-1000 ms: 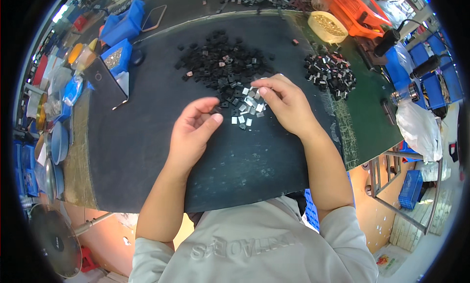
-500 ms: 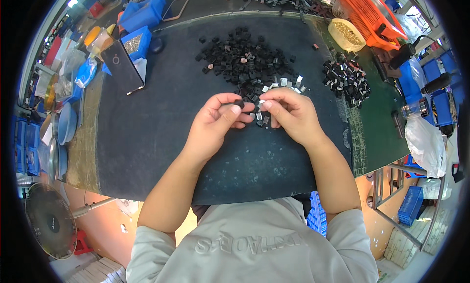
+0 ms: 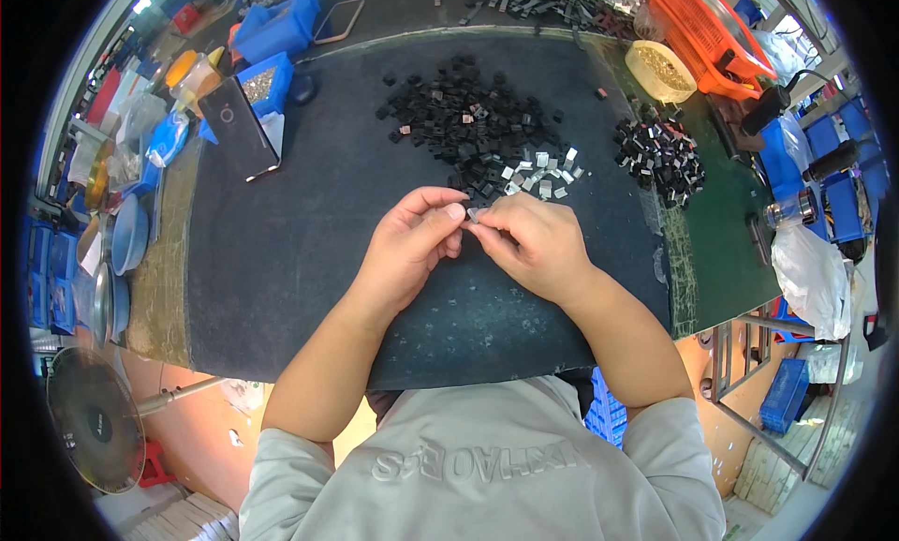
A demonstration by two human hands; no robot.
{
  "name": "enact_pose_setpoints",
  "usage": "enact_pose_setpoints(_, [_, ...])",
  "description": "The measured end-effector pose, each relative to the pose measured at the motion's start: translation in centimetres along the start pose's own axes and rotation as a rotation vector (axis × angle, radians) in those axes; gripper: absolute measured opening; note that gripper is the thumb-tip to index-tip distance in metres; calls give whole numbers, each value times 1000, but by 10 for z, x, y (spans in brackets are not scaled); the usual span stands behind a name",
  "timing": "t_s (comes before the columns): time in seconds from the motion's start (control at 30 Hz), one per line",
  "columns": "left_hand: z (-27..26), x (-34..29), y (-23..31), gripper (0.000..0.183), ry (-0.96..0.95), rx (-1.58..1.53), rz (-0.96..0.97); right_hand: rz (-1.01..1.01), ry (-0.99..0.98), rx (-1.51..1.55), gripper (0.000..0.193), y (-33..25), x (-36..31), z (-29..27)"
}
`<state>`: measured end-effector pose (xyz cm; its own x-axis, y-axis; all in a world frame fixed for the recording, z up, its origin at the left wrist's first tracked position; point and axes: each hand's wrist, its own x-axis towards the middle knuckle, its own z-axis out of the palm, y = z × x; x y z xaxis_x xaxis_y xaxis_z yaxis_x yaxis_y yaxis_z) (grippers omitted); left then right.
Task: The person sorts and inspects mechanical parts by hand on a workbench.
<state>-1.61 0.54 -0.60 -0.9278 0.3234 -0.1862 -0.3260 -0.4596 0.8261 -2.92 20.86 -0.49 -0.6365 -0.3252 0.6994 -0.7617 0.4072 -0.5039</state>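
- Dark-topped table [image 3: 272,251] spans my view.
- I see the left hand [image 3: 405,246] and right hand [image 3: 543,246], apart half a second ago, now meeting, both pinching a small piece [image 3: 473,215] between the black pile [image 3: 478,110] and the table's near edge.
- It looks silvery-grey, partly hidden.

Right hand [image 3: 541,246] now closer to left hand [image 3: 405,252]

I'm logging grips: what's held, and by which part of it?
A silvery piece, at the fingertips of the right hand; which part is too small to tell. Whether the left hand holds anything is unclear.
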Motion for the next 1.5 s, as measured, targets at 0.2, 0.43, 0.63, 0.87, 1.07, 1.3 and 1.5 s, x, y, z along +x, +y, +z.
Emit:
enact_pose_setpoints(0.2, [2, -1, 4, 28, 30, 249, 57, 316, -151, 151, 22, -10, 3, -2])
enact_pose_setpoints(0.43, [2, -1, 2, 44, -16, 165, 88, 279, -157, 250, 24, -3, 3, -6])
enact_pose_setpoints(0.63, [-3, 2, -7, 26, 186, 750, 247, 605, 139, -186, 23, 37, 17, -60])
enact_pose_setpoints(0.87, [7, 18, -11, 22, 81, 1340, 561, 796, 350, -683, 36, 91, 11, -116])
enact_pose_setpoints(1.07, [7, 19, -10, 26, 34, 1511, 602, 339, -318, -78, 16, 35, 10, -53])
enact_pose_setpoints(1.3, [1, 5, -3, 24, 109, 1428, 507, 343, -481, -186, 16, 20, 2, -22])
enact_pose_setpoints(1.5, [8, -1, 7, 24, 156, 1200, 330, 531, -168, 200, 22, 20, 3, -24])
